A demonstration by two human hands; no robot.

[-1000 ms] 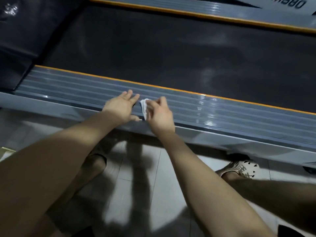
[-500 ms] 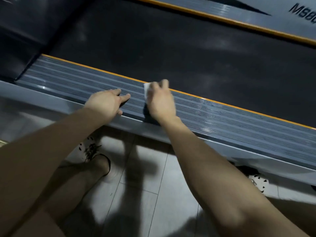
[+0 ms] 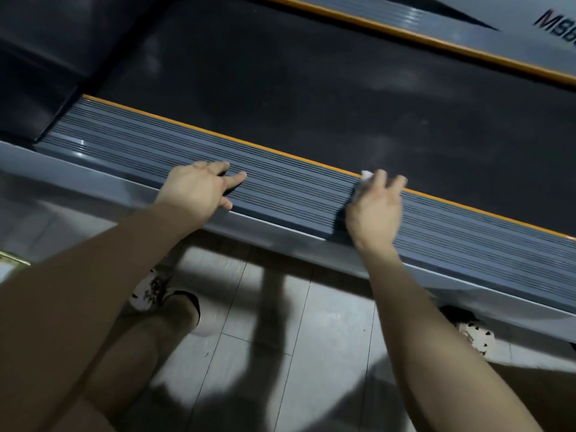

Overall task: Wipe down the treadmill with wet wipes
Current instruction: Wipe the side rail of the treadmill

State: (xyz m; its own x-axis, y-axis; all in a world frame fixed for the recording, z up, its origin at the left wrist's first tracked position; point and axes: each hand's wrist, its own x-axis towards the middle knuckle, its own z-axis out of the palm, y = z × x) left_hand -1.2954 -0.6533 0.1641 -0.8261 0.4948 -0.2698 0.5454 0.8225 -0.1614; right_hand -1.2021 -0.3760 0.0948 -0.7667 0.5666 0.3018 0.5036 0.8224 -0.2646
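Two hands work on the near side rail (image 3: 296, 198) of the treadmill, a grey ribbed strip edged by an orange stripe (image 3: 280, 154) where it meets the dark running belt (image 3: 311, 98). A second ribbed rail (image 3: 405, 18) with its own orange edge runs along the far side of the belt, next to partial dark lettering (image 3: 554, 23). A dark housing (image 3: 37, 57) closes off the rail's left end. Below the rail lies a smooth grey frame edge (image 3: 93, 185), then a pale tiled floor (image 3: 311, 353) crossed by shadows. One patterned shoe (image 3: 149, 291) stands on the tiles under the left forearm; another (image 3: 473, 333) shows partly beneath the frame at right.

The left hand (image 3: 199, 188) rests palm down on the rail, fingers spread, thumb at the rail's outer edge. Its grip is relaxed and holds nothing.

The right hand (image 3: 375, 210) lies well apart from it, further along the rail, palm down, fingers extended across the ribs to the orange stripe. Its grip is flat rather than curled and presses the wet wipe (image 3: 365, 176) against the rail. Only a white corner of the wipe shows beside the fingers; the rest is hidden under the hand.
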